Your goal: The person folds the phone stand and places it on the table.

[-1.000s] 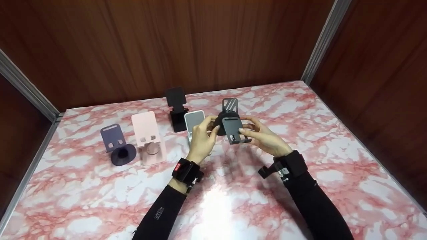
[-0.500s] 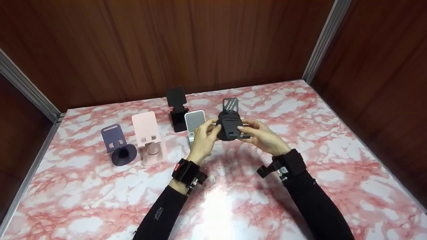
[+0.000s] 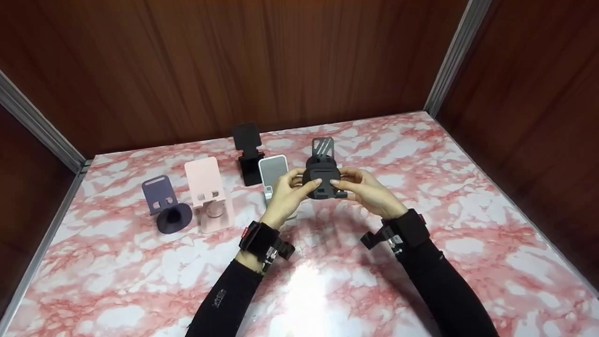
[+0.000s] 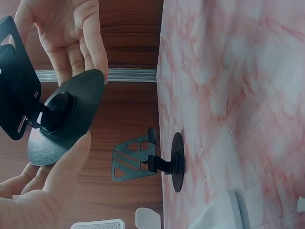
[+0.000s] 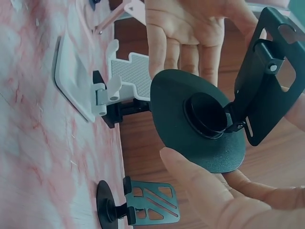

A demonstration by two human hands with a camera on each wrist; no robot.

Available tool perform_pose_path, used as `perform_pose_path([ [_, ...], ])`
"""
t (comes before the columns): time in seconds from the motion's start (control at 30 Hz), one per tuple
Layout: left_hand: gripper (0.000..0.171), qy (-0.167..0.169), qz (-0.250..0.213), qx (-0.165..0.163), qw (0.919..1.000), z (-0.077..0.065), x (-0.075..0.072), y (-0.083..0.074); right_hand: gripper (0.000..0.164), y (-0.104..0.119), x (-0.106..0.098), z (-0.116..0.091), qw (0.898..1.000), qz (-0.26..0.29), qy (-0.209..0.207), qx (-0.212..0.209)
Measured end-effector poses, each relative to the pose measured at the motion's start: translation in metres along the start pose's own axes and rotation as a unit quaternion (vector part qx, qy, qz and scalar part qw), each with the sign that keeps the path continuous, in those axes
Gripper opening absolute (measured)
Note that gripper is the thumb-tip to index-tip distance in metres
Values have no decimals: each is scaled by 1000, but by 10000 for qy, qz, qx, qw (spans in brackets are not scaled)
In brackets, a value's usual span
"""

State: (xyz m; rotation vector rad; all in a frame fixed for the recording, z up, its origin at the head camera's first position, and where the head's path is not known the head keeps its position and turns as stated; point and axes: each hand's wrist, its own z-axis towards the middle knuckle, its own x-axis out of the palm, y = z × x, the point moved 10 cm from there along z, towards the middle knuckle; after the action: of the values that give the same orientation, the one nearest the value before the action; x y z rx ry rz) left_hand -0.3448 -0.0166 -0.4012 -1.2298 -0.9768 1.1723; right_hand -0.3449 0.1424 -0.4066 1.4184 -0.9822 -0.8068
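A dark phone stand [image 3: 322,180] with a round base is held above the table between both hands. My left hand [image 3: 285,194] grips the left side of it, its thumb on the plate in the head view. My right hand [image 3: 372,193] grips the right side, thumb also on the plate. In the left wrist view the round base [image 4: 86,109] shows, with the slotted plate [image 4: 16,81] angled off its hinge. Fingers of both hands lie along the rim of that disc. Behind it stands another dark phone stand [image 3: 323,146] with diagonal slots, on a round base.
Left of the hands are a white phone stand [image 3: 273,169] with a grey pad, a black stand [image 3: 247,136], a pink stand [image 3: 203,175] and a purple stand [image 3: 158,191]. Wooden panels [image 3: 281,70] enclose the marbled table [image 3: 140,281] at the back and sides.
The plate of the held stand has tilted down over its round base. My left thumb has moved right onto the plate. The other stands have stayed put.
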Motion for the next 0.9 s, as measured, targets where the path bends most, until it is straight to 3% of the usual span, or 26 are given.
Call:
perform_pose_path([
  [0.17,32,50,-273,-122,9995,-1,0,2,53,3,-1,-3,9997,-209,-79,43],
  [0.4,35,110,-298,-204,9993,-2,-1,4,60,2,-4,-4,9988,-443,-167,85],
  [0.9,39,343,-701,-362,9963,-3,3,7,52,8,-5,-6,9952,-926,-249,-215],
])
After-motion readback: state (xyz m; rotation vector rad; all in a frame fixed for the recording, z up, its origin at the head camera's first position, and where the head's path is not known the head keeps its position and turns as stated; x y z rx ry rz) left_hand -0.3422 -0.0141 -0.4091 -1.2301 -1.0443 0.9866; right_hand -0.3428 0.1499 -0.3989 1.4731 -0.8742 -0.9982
